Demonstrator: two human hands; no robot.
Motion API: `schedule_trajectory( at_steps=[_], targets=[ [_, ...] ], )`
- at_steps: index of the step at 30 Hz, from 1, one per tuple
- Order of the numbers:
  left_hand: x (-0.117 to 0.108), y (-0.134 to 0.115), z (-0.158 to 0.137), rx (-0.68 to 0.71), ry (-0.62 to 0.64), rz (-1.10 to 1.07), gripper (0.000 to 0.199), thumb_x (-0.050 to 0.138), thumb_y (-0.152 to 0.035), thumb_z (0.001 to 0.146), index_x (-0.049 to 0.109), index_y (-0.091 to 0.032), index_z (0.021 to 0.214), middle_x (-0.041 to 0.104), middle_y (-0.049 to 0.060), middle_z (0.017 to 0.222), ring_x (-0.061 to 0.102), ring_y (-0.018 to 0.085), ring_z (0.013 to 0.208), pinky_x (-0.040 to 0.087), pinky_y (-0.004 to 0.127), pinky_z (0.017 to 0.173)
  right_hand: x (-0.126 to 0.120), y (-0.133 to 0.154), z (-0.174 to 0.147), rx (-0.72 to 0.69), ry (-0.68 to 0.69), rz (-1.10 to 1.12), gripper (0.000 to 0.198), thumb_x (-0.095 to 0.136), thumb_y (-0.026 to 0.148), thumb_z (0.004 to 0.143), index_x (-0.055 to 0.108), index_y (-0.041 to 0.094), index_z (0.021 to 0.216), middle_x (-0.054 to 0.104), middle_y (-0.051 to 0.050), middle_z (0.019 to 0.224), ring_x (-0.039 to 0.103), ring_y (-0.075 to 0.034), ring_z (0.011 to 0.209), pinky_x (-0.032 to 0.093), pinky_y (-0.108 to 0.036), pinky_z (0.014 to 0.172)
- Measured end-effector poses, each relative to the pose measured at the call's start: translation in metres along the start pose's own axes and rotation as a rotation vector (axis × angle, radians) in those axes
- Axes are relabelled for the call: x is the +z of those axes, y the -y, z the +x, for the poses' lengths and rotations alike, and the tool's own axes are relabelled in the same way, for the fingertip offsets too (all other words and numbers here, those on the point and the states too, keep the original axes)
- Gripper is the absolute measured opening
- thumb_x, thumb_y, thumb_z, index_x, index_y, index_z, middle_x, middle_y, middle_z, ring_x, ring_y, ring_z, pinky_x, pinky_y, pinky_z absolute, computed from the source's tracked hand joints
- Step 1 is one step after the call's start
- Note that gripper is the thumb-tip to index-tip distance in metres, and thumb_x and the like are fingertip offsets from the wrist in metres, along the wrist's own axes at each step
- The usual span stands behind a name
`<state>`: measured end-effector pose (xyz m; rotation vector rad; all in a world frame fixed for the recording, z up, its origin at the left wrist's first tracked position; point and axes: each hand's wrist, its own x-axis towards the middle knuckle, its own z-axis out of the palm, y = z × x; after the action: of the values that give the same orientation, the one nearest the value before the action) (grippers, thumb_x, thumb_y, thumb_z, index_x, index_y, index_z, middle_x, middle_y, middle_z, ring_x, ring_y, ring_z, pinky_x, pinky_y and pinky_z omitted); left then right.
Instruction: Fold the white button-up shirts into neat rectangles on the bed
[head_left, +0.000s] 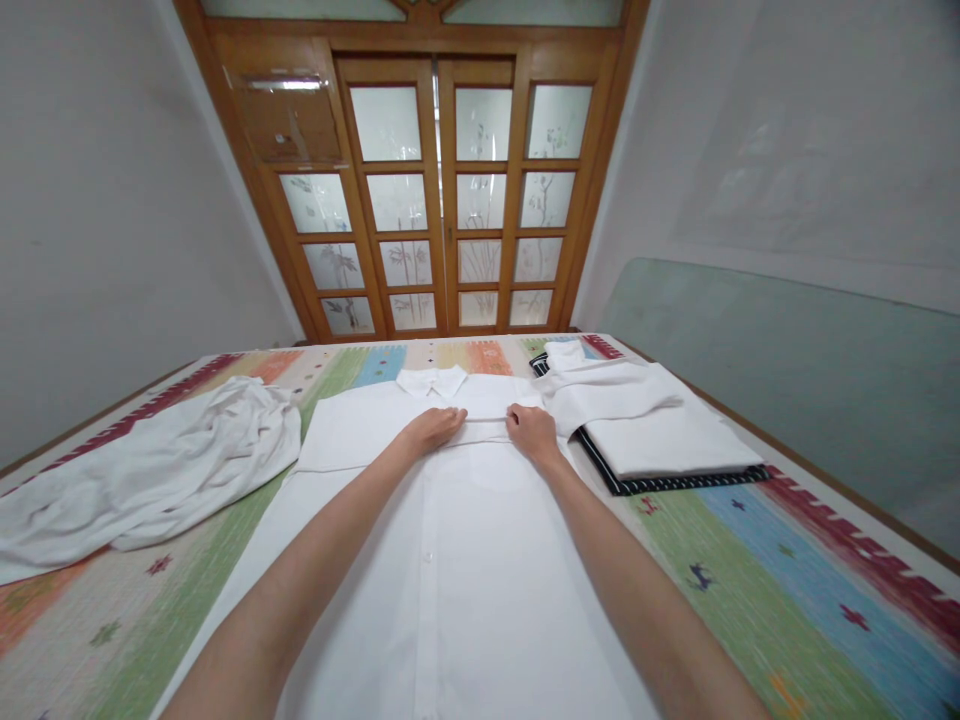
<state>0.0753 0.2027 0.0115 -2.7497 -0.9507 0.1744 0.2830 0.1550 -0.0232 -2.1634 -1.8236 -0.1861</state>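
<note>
A white collared shirt [480, 560] lies spread out front side up, with its button strip running down the middle and its collar at the far end. Just below the collar, my left hand [436, 428] pinches the shirt's fabric with its fingers closed. To the right of it, my right hand [532, 430] is curled in a fist on the same stretch of cloth, near the shoulder. Between the two hands the fabric forms a straight horizontal fold. Part of the shirt is hidden under my forearms.
A crumpled white garment [217, 460] lies at the left. At the right rests a stack of folded white cloth [675, 440] over a black patterned cloth [622, 487], touching the shirt's sleeve. Beneath everything is a striped colourful cover [757, 570]. Wooden glazed doors [442, 235] stand beyond.
</note>
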Motion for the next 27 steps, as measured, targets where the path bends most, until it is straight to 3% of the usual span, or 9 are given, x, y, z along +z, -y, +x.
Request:
schedule_trajectory(
  at_steps=[8,15,19,23,27],
  targets=[
    [0.013,0.007,-0.009,-0.057,-0.023,-0.06,0.022,0.033,-0.012,0.097,0.055,-0.013,0.102,0.069,0.014,0.098,0.07,0.022,0.09,0.053,0.031,0.079,0.001,0.0,0.002,0.051,-0.022,0.029,0.033,0.047,0.023,0.088,0.075,0.021,0.107,0.075,-0.011,0.095,0.068,-0.022,0.09,0.045,-0.026,0.074],
    [0.036,0.016,-0.038,-0.202,-0.29,-0.377,0.023,0.041,-0.025,0.096,0.058,-0.022,0.111,0.073,0.005,0.107,0.07,0.017,0.094,0.05,0.028,0.086,0.002,0.0,0.003,0.074,-0.036,0.044,0.029,0.051,0.033,0.086,0.078,0.02,0.089,0.076,-0.01,0.089,0.068,-0.021,0.086,0.043,-0.025,0.07],
    [0.04,0.019,-0.051,-0.313,-0.315,-0.502,0.027,0.042,-0.03,0.096,0.06,-0.022,0.114,0.075,0.003,0.099,0.071,0.017,0.091,0.05,0.026,0.086,0.002,0.0,0.001,0.061,-0.043,0.041,0.032,0.049,0.037,0.089,0.076,0.02,0.086,0.075,-0.009,0.085,0.068,-0.02,0.083,0.042,-0.025,0.069],
    [0.042,0.022,-0.054,-0.35,-0.29,-0.54,0.041,0.037,-0.032,0.098,0.049,-0.02,0.135,0.069,0.006,0.121,0.064,0.017,0.113,0.046,0.029,0.099,0.003,-0.001,0.0,0.052,-0.027,0.039,0.029,0.051,0.039,0.091,0.074,0.021,0.093,0.075,-0.007,0.086,0.067,-0.02,0.086,0.041,-0.025,0.07],
    [0.045,0.028,-0.061,-0.324,-0.152,-0.413,0.048,0.028,-0.033,0.1,0.042,-0.022,0.144,0.045,0.005,0.149,0.038,0.018,0.14,0.029,0.038,0.115,0.004,-0.003,0.0,0.051,-0.004,0.07,0.029,0.054,0.043,0.091,0.071,0.023,0.102,0.075,-0.005,0.092,0.067,-0.02,0.089,0.041,-0.026,0.071]
  ],
)
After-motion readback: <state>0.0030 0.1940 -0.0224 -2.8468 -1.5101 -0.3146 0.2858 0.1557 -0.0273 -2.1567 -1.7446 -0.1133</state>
